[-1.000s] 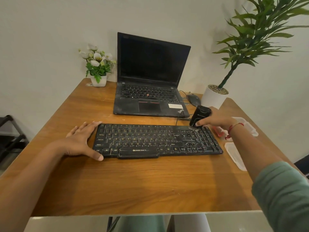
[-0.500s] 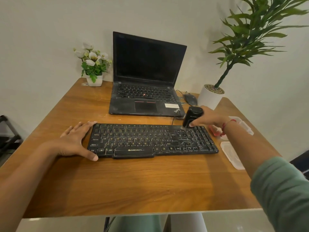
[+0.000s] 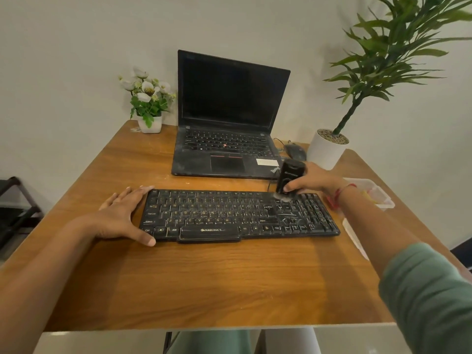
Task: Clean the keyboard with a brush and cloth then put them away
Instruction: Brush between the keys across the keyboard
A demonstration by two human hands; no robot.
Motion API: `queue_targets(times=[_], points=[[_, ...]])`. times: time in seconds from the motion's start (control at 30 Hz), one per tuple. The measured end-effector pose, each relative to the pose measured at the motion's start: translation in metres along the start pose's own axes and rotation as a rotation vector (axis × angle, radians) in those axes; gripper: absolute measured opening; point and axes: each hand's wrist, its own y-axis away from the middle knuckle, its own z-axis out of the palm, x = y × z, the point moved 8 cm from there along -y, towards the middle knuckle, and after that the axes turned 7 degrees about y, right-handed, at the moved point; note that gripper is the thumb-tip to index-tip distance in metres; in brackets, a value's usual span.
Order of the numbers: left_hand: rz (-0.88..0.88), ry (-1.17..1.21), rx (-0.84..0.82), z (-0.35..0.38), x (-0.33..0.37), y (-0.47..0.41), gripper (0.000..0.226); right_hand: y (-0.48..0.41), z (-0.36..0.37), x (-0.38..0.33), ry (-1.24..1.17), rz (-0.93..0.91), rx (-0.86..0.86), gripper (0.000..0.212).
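A dusty black keyboard (image 3: 237, 215) lies across the middle of the wooden desk (image 3: 204, 282). My right hand (image 3: 313, 182) grips a stubby black brush (image 3: 290, 178) upright, its pale bristles touching the top row of keys toward the keyboard's right side. My left hand (image 3: 122, 215) rests flat at the keyboard's left end, fingers straight along the edge and thumb at the front corner. No cloth is visible to me.
An open black laptop (image 3: 229, 123) stands behind the keyboard. A mouse (image 3: 295, 152) and a white pot with a tall plant (image 3: 325, 149) are at the back right, a small flower pot (image 3: 149, 123) at the back left. A clear plastic box (image 3: 375, 194) and its lid (image 3: 353, 236) lie right of the keyboard.
The brush has slid a little to the left along the top row of keys. My left hand stays at the keyboard's left end.
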Motion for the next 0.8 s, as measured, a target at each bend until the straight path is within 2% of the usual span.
queue_targets(times=[0.03,0.1,0.17,0.2,0.27,0.37,0.43,0.5,0.6,0.63,0.73,0.8], points=[[0.000,0.002,0.001,0.000,-0.001,0.000,0.145,0.000,-0.013,0.009,0.067,0.048,0.070,0.037],[0.005,0.003,0.001,0.001,-0.002,-0.001,0.142,0.001,-0.029,0.012,0.417,0.132,0.240,0.036],[0.005,-0.006,-0.003,0.000,-0.003,-0.001,0.140,0.006,-0.016,-0.011,0.681,0.106,0.324,0.033],[0.004,-0.012,-0.005,0.000,-0.003,-0.002,0.139,0.007,-0.002,-0.025,0.719,0.051,0.332,0.032],[0.006,-0.013,-0.004,0.000,-0.003,-0.001,0.138,0.005,0.025,-0.043,0.595,-0.017,0.292,0.035],[0.008,-0.018,-0.007,0.000,-0.002,-0.001,0.142,0.006,0.043,-0.050,0.128,-0.021,0.181,0.038],[0.006,-0.018,-0.007,0.000,-0.002,-0.001,0.146,0.009,0.037,-0.039,-0.038,0.016,0.135,0.038],[0.007,-0.018,-0.005,0.000,-0.003,-0.002,0.147,0.012,0.015,-0.018,0.052,0.085,0.198,0.036],[0.007,-0.005,0.000,0.001,-0.003,-0.001,0.148,0.021,-0.022,-0.006,0.614,0.153,0.438,0.031],[0.007,-0.003,0.003,0.001,-0.003,-0.002,0.148,0.023,-0.022,-0.008,0.723,0.141,0.472,0.028],[0.010,-0.006,0.009,0.000,-0.003,-0.002,0.148,0.020,0.001,-0.020,0.752,0.076,0.458,0.030],[0.008,-0.010,0.008,0.000,-0.004,-0.002,0.147,0.013,0.016,-0.024,0.513,0.041,0.385,0.029]])
